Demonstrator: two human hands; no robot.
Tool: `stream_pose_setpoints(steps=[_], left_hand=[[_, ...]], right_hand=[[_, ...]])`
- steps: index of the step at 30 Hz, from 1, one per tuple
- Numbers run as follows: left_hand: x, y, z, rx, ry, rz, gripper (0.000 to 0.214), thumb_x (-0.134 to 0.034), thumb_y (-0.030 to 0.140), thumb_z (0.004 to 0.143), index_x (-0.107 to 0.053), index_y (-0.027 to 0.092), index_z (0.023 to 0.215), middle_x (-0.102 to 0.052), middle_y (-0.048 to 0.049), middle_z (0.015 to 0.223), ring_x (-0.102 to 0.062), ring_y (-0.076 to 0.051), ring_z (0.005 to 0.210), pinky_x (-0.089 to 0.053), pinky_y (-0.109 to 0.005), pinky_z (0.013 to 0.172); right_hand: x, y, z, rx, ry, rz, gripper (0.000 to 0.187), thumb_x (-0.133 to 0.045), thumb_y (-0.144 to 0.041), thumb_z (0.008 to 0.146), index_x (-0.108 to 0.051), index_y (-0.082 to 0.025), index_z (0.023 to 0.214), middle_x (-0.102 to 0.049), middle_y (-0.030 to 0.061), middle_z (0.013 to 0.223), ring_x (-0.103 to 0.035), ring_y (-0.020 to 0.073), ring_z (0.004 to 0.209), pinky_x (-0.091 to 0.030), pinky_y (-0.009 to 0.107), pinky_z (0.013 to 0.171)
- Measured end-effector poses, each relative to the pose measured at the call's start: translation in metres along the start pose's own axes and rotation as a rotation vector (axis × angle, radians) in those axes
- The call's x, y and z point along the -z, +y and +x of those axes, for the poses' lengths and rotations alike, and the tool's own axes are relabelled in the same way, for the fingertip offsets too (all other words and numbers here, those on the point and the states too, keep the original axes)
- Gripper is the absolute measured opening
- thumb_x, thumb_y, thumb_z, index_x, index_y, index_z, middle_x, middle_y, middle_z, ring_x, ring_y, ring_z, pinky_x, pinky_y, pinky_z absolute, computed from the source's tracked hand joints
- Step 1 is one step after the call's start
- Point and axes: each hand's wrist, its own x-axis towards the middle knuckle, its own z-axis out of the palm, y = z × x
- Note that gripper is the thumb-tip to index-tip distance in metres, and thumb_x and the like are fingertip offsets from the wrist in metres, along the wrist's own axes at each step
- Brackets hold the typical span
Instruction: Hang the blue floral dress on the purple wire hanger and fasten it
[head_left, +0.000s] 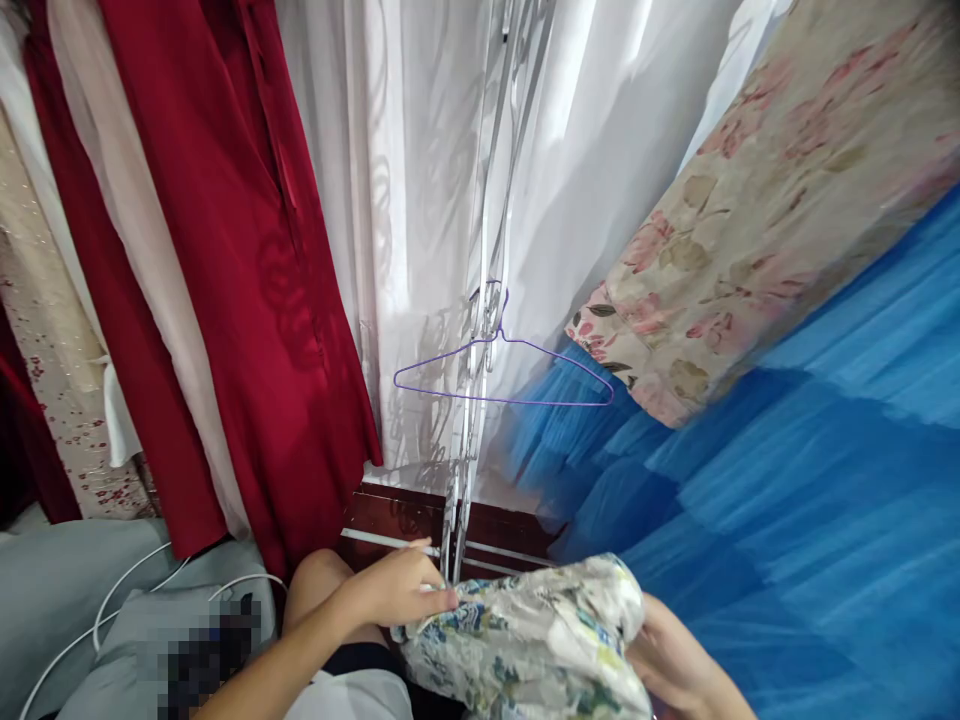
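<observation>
A white garment with a blue, green and yellow floral print (525,640) lies bunched over my lap. My left hand (401,590) grips its upper left edge, thumb on top of the cloth. At the garment's right end is my right hand (660,645), its fingers hidden behind or inside the fabric, so what they do there is partly unseen. In front of me a bare purple wire hanger (502,402) hangs by its hook on the metal rack, apart from both hands.
The silver metal rack (491,230) stands before a white curtain (420,150). Long red dresses (217,200) hang at left. A beige floral dress (720,270) and a blue tulle dress (787,500) hang at right. A grey seat (60,590) with a white cable (97,615) is at lower left.
</observation>
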Motion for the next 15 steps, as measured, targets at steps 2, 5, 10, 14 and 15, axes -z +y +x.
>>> stream_pose_setpoints(steps=[2,5,10,14,15], left_hand=[[0.018,0.009,-0.013,-0.058,0.015,0.260,0.041,-0.068,0.053,0.080,-0.058,0.023,0.054,-0.050,0.0035,0.052,-0.053,-0.017,0.059,-0.014,-0.046,0.116],[0.051,0.014,-0.023,-0.096,0.113,0.419,0.028,-0.076,0.047,0.073,-0.065,0.026,0.057,-0.065,-0.0034,0.071,-0.061,-0.025,0.080,-0.026,-0.045,0.108],[0.126,0.024,-0.007,-0.056,0.418,0.285,0.015,-0.085,0.033,0.060,-0.071,0.027,0.062,-0.069,-0.0048,0.078,-0.061,-0.029,0.090,-0.036,-0.040,0.101],[0.184,0.053,0.027,0.020,0.464,-0.047,0.016,-0.082,0.016,0.059,-0.068,0.024,0.061,-0.070,-0.0042,0.072,-0.066,-0.027,0.083,-0.047,-0.032,0.088],[0.197,0.061,0.036,0.024,0.473,-0.077,0.016,-0.079,0.011,0.061,-0.068,0.023,0.062,-0.070,-0.0049,0.073,-0.067,-0.026,0.083,-0.048,-0.030,0.085]], right_hand=[[-0.001,-0.025,-0.006,0.055,0.090,0.000,0.026,-0.078,-0.043,0.066,-0.079,-0.020,0.079,-0.079,0.0122,0.087,-0.073,0.0337,0.088,-0.051,0.047,0.094],[-0.007,-0.061,-0.010,0.143,0.129,-0.044,0.040,-0.068,-0.056,0.075,-0.079,-0.019,0.083,-0.078,0.0146,0.086,-0.073,0.0348,0.083,-0.055,0.048,0.085],[-0.021,-0.105,0.016,0.405,0.012,-0.672,0.036,-0.082,-0.046,0.065,-0.076,-0.016,0.082,-0.074,0.0076,0.072,-0.063,0.0227,0.058,-0.049,0.030,0.052],[-0.030,-0.138,0.077,0.652,0.141,-0.929,0.046,-0.078,-0.043,0.072,-0.074,-0.016,0.109,-0.075,0.0069,0.094,-0.064,0.0200,0.071,-0.049,0.027,0.061],[-0.030,-0.145,0.094,0.714,0.197,-0.932,0.051,-0.077,-0.043,0.072,-0.072,-0.017,0.115,-0.074,0.0083,0.103,-0.066,0.0218,0.080,-0.050,0.028,0.067]])
